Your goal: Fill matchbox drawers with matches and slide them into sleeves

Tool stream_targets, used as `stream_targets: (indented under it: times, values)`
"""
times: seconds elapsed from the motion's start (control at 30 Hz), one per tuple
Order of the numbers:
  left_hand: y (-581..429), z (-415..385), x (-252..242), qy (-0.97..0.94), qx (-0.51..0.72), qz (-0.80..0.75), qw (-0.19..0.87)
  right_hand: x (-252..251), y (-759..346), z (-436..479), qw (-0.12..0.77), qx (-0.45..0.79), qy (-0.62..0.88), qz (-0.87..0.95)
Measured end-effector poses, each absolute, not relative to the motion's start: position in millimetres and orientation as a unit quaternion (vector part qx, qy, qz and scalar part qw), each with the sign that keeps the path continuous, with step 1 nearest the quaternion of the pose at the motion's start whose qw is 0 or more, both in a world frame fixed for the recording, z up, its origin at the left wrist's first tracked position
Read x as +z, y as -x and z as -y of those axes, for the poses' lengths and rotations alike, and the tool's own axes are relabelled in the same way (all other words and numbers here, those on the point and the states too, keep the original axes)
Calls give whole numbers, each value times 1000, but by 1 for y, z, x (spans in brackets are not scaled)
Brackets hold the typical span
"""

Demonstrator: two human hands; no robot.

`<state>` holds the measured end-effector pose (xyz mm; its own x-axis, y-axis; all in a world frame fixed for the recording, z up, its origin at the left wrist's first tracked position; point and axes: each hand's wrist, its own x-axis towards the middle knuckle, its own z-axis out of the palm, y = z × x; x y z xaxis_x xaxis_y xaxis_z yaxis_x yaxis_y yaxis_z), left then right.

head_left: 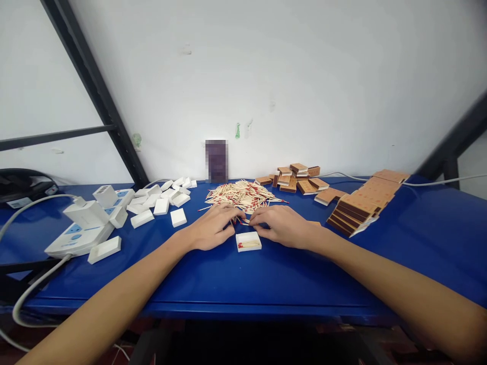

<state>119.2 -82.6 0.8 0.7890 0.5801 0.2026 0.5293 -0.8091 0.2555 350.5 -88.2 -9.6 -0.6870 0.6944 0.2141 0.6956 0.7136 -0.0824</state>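
My left hand (213, 226) and my right hand (279, 223) face each other at the front of a heap of red-tipped matches (243, 195). Between their fingertips lies a small bunch of matches (240, 221), with the fingers of both hands curled and closed on it. Part of the bunch is hidden by the fingers. Just below my hands, a white matchbox tray (249, 249) rests on the blue table, and a few matches lie inside it along its length.
Loose white trays (161, 206) are scattered at left, near a power strip (81, 235) with plugged-in chargers and cables. Patterned matchbox sleeves (299, 175) are piled at the back right, beside a slanting stack of sleeves (375, 197). A blurred dark panel (216, 161) stands against the wall.
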Motion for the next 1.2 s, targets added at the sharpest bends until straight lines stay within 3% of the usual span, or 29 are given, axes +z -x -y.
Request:
stream_targets:
  times: [0.6, 1.2]
  values:
    - [-127, 90, 1, -939, 151, -275, 142, -11, -338, 94, 185, 28, 519, 834]
    - [-125, 82, -2, -943, 138, -288, 95, -21, -345, 87, 230, 37, 429, 873]
